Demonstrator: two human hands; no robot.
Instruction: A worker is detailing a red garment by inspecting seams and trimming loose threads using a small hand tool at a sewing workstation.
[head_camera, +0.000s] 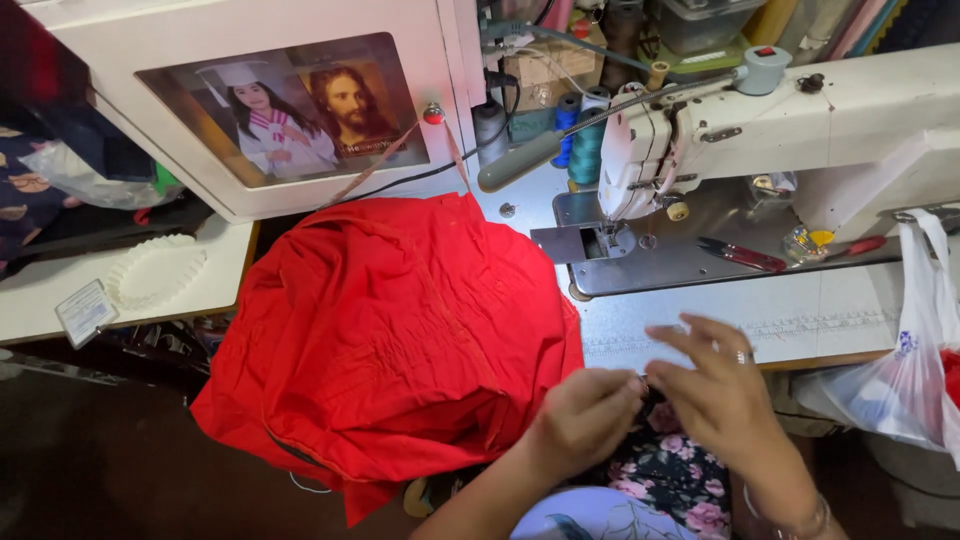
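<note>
Hands meeting just in front of the sewing machine (700, 150), below the table (700, 330) edge. Left hand (585, 420) closed, fingertips pinched on something tiny, too small to identify. Right hand (715, 390) pinching at the same spot, remaining fingers fanned out, probably for fine control. Red garment (390, 340) heaped left of the machine, spilling off the table. Red-handled snips (745, 257) parked on the machine bed.

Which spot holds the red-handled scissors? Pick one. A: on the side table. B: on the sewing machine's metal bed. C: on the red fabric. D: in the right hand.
B: the red-handled scissors lie on the sewing machine's metal bed, clear of both hands.
</note>
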